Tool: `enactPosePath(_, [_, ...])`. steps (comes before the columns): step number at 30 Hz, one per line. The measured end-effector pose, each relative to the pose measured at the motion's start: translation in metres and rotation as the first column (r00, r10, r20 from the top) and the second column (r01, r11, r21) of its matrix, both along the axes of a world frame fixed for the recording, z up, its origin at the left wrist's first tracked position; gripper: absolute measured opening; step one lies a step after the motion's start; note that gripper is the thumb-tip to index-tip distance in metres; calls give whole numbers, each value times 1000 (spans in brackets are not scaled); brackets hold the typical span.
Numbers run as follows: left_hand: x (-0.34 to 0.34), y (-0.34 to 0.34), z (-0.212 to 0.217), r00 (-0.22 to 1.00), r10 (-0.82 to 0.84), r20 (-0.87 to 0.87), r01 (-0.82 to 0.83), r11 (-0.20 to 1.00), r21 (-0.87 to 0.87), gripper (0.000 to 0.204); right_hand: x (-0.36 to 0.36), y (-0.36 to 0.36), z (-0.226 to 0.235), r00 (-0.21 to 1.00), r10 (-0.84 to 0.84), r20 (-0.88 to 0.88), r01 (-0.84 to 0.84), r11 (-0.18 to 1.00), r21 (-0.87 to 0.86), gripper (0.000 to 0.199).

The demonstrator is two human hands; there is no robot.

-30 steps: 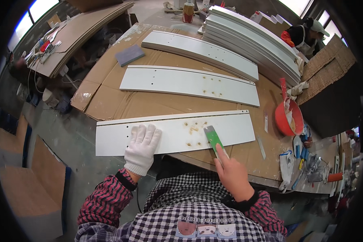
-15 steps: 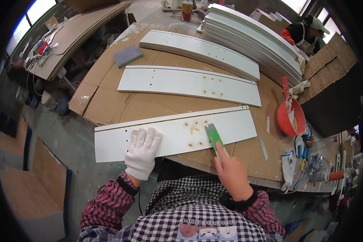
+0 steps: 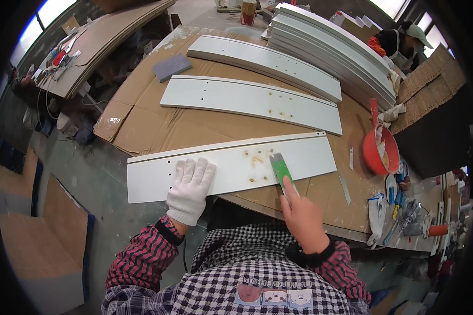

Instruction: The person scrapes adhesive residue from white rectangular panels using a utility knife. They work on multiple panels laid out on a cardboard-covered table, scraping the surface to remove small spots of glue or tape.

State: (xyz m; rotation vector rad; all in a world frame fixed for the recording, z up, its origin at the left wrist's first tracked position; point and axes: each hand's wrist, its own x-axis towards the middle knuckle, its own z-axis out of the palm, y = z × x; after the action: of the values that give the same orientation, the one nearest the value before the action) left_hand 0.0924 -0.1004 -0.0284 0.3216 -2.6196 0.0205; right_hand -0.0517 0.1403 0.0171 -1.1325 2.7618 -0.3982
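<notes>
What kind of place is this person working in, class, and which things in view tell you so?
Probably a furniture or panel-finishing workshop: white panels stacked on a cardboard-covered bench, and the right hand working a green scraper over filler-dotted holes.

The 1 head-worn fisheye view looks steeply down from close above the table [image 3: 142, 131], facing 12 o'clock across it, the wearer's chest and forearms entering at 6 o'clock.

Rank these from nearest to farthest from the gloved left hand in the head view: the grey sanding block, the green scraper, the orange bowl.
From the left hand:
1. Green scraper, just to its right on the same white panel, held by the right hand.
2. Grey sanding block, far ahead on the cardboard.
3. Orange bowl, far right, past the panel's end.
</notes>
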Motion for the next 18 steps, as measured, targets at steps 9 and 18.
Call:
enactPosePath(9, [2, 0, -4, 1000, -6, 9, 6, 1000, 15, 48, 6, 2, -3, 1000, 4, 13, -5, 1000, 6, 50])
enactPosePath(18, [1, 1, -3, 1000, -1, 25, 1, 1000, 19, 49, -2, -10, -3, 998, 0, 61, 0, 1000, 9, 51])
